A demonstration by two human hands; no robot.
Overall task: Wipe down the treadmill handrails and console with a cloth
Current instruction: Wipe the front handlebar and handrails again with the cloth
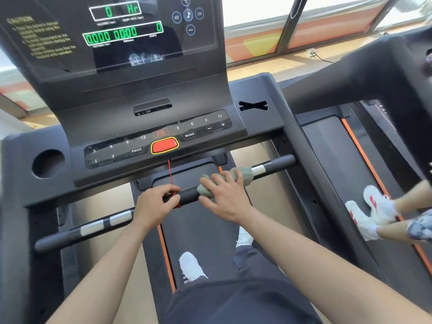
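Observation:
A black front handrail [275, 166] with silver grip patches runs across the treadmill below the console [149, 113]. A grey-green cloth [243, 174] is wrapped over the bar right of centre, and my right hand [224, 197] presses on it, gripping cloth and bar. My left hand [155, 205] is closed at the bar's middle, pinching the red safety clip and its cord [170, 174], which hangs from the red stop button [164, 145]. The console screen shows green digits.
A round cup holder [48, 163] sits at the console's left. My white shoes [191, 267] stand on the belt. On the neighbouring treadmill [339, 146] to the right, another person's feet in white shoes [374, 206] are on its belt. Windows lie beyond.

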